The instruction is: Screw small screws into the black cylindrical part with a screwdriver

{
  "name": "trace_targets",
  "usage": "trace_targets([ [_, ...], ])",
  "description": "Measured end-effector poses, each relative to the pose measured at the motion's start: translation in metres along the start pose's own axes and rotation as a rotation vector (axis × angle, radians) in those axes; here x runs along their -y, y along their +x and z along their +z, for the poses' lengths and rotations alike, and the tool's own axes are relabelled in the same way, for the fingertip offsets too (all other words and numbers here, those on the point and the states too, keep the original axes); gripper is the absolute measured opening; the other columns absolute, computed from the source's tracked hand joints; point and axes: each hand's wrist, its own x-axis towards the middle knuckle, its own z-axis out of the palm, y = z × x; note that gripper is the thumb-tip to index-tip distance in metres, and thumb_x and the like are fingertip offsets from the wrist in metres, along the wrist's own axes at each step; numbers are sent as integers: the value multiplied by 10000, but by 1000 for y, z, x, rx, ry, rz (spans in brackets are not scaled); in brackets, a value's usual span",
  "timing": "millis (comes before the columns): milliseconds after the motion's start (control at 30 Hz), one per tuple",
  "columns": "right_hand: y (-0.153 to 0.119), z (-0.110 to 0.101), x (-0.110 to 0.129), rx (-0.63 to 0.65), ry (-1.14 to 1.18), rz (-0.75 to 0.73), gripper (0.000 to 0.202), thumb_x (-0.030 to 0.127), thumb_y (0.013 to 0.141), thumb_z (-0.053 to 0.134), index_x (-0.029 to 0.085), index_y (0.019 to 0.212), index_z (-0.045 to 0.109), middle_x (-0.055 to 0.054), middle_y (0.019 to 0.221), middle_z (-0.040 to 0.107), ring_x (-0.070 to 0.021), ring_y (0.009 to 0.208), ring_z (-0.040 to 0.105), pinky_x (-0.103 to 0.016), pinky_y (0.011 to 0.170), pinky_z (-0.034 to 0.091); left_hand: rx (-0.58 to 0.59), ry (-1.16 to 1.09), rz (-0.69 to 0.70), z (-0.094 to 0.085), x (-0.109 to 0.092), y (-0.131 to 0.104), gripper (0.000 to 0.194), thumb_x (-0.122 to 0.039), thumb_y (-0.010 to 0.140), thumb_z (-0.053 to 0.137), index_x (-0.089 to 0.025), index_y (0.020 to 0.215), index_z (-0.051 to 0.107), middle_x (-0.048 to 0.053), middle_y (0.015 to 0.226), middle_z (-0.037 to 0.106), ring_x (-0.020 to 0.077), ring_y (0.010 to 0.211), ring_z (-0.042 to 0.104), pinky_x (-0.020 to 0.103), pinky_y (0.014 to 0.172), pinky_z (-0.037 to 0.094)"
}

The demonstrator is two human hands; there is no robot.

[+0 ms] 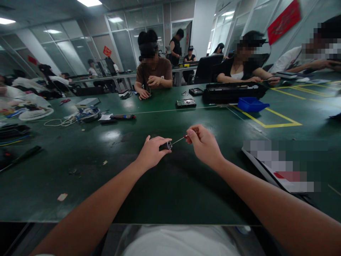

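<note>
White clothing is seen at bottom centre. Mid-frame, above the tabletop, a dark cylindrical part is grasped in the grip of the left hand; by the right hand a red-handled tool is held, its tip at the part's rim.

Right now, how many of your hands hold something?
2: the left hand, centre, holding a small black cylindrical part; the right hand, just right of it, holding a red-handled tool with a thin metal shaft.

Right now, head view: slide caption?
Left hand holds a dark round part; right hand aims a red-handled tool at it.
</note>
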Motion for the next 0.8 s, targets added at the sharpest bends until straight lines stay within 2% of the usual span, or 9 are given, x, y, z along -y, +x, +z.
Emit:
trace_targets([
  [133, 0, -3, 3, -19, -100, -34, 195, 357, 979, 446, 218, 917, 567, -28, 745, 669, -191, 693, 632, -321, 649, 429, 9, -8, -12, 0, 0, 1, 397, -311, 881, 681, -306, 1274, 630, 36, 1259, 654, 264, 1217, 567, 633, 1194, 155],
  [267, -1, -6, 5, -46, -110, -37, 213, 367, 984, 435, 216, 909, 565, -33, 744, 664, -194, 688, 629, -322, 638, 422, -49, -68, -16, 0, -1, 1, 399, -318, 877, 685, -258, 1268, 633, 52, 1235, 659, 242, 1148, 597, 471, 1106, 402],
  [333, -1, -7, 5, -47, -111, -45, 216, 370, 986, 433, 214, 920, 568, -33, 748, 662, -192, 687, 627, -320, 634, 419, -77, -100, -15, 0, 0, 1, 391, -304, 871, 689, -233, 1251, 635, 57, 1224, 658, 230, 1119, 607, 399, 1026, 471],
  [467, -2, -5, 6, -47, -104, -45, 220, 375, 986, 437, 215, 922, 574, -35, 752, 664, -192, 690, 626, -320, 636, 422, -100, -133, -38, 3, 2, 2, 382, -279, 884, 663, -213, 1256, 612, 63, 1252, 646, 236, 1153, 594, 400, 1037, 464],
  [600, -2, -5, 7, -39, -83, -12, 219, 383, 981, 449, 218, 925, 581, -39, 757, 677, -197, 707, 637, -327, 661, 439, -103, -166, -94, 0, 1, 2, 409, -267, 931, 555, -210, 1335, 531, 91, 1290, 616, 241, 1157, 588, 415, 1039, 461],
  [700, -2, -5, 7, -29, -73, -11, 224, 390, 981, 452, 218, 930, 585, -38, 761, 681, -199, 715, 643, -329, 667, 448, -79, -162, -149, -8, -2, 1, 365, -314, 946, 494, -202, 1292, 527, 101, 1219, 628, 233, 1064, 612, 393, 947, 504],
  [800, -2, -5, 6, -20, -74, -11, 222, 388, 983, 451, 218, 932, 585, -37, 769, 683, -198, 717, 644, -329, 670, 453, -20, -61, -145, -15, 0, 1, 333, -430, 914, 551, -205, 1156, 593, 87, 1083, 666, 237, 945, 634, 373, 842, 520],
])
